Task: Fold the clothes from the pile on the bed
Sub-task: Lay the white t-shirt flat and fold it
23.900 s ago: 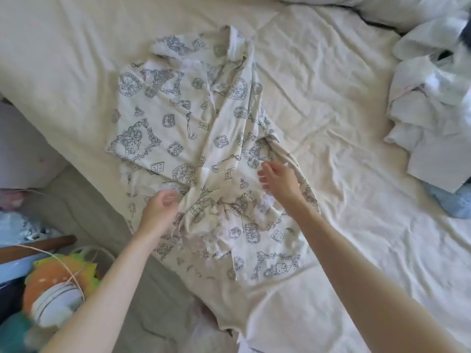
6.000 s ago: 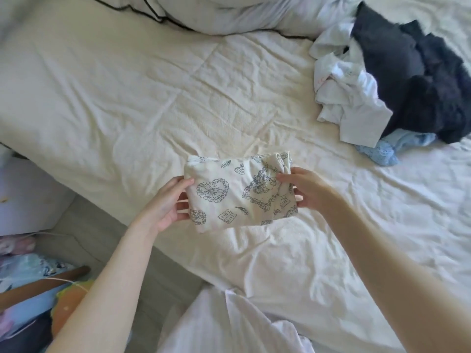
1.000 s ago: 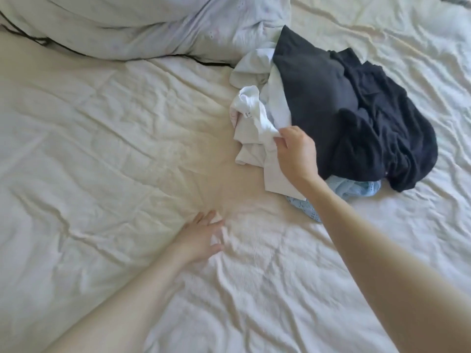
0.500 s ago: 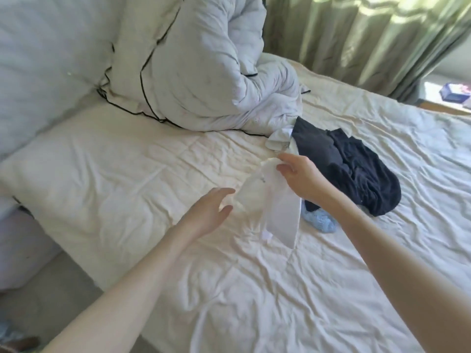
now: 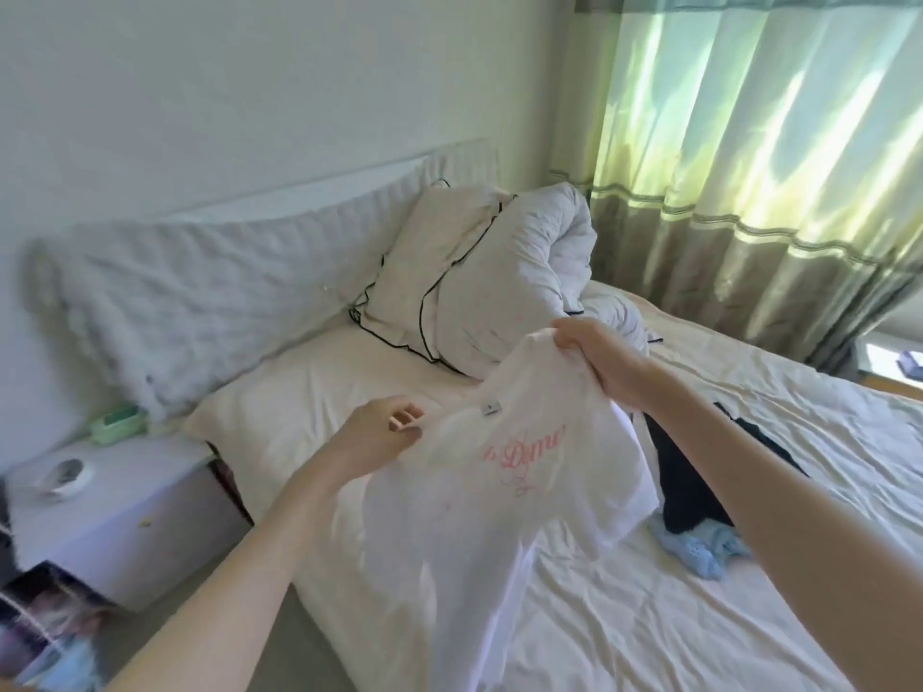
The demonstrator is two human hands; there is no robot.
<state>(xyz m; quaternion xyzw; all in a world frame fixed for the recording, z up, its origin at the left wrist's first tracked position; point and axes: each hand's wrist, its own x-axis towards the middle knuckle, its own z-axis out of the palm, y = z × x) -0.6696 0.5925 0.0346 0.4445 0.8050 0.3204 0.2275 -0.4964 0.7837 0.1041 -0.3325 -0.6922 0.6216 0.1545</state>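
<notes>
A white T-shirt with pink script lettering hangs in the air over the bed. My right hand grips its upper edge, fingers curled round the cloth. My left hand pinches the shirt's left edge near the collar. The shirt's lower part drapes down in front of the mattress edge. To the right on the sheet lies the pile: dark clothes and a light blue piece, partly hidden by my right forearm.
A rolled white duvet and pillow stand at the bed's head against a padded headboard. A white nightstand with small items sits at left. Green curtains hang behind the bed.
My right hand has lifted the white shirt up off the pile and it has spread open. My left hand has come up and taken its left edge. The view has tilted upward.
</notes>
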